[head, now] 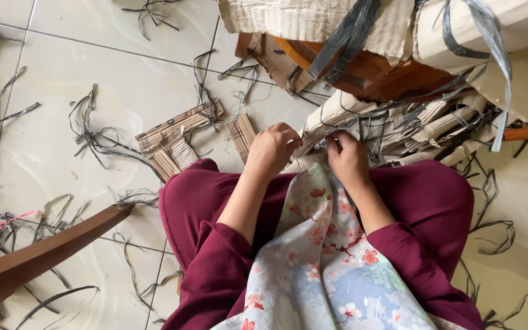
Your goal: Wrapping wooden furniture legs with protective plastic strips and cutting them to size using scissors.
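Note:
I sit with a flowered cloth over my maroon-clad knees. My left hand is closed on the end of a bundle of folded cardboard strips that rests against my lap. My right hand pinches the same bundle close beside it, fingers curled at a dark plastic strap that runs across the strips. More tied cardboard pieces fan out to the right of my hands.
Dark cut straps litter the pale tiled floor. Loose cardboard scraps lie left of my knee. A brown wooden bar crosses the lower left. Big strapped cardboard bundles and orange wooden furniture stand ahead.

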